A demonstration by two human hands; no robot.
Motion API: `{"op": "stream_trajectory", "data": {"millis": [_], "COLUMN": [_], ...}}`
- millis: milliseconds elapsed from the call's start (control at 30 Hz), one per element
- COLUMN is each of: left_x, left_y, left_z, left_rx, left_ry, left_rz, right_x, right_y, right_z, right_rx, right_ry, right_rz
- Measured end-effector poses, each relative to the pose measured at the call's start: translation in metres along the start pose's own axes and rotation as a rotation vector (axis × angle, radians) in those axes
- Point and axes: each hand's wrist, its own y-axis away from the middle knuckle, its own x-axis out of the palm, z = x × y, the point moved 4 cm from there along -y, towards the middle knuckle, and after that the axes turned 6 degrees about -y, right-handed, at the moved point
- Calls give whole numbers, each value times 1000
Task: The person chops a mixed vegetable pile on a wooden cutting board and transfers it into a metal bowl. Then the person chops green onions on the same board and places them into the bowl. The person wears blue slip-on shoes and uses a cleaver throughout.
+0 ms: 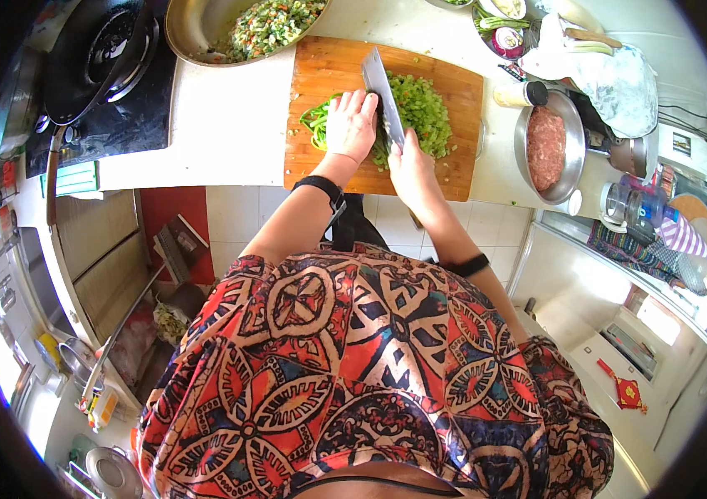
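Observation:
My right hand (413, 169) grips a cleaver (383, 93) whose broad blade stands nearly on edge over a wooden cutting board (322, 62). Left of the blade, my left hand (353, 125) presses down on green vegetable strips (315, 123), its fingertips close to the metal. What lies under that palm is mostly hidden. A heap of finely diced green vegetable (425, 112) covers the board to the right of the cleaver, with small bits scattered around it.
Beyond the board's left corner sits a large metal pan (194, 31) of chopped mixed vegetables (272, 28). A black wok (88, 56) rests on the stove at left. To the right are a steel bowl (573, 168) of minced meat (545, 150) and a black-lidded jar (512, 95).

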Motion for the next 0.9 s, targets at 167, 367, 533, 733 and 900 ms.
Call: {"op": "stream_trajectory", "data": {"millis": [167, 367, 533, 733, 900], "left_x": [1, 2, 2, 6, 8], "left_y": [-1, -1, -1, -1, -7], "left_z": [2, 4, 1, 1, 11], "left_rx": [0, -1, -6, -16, -83], "left_ry": [-31, -20, -20, 1, 31], "left_rz": [5, -55, -58, -14, 101], "right_x": [1, -46, -16, 21, -18], "right_y": [-31, 4, 0, -56, -70], "right_z": [7, 19, 7, -3, -5], "right_rx": [12, 45, -8, -73, 139], "right_ry": [-9, -9, 15, -141, -144], "right_rz": [27, 201, 57, -29, 261]}}
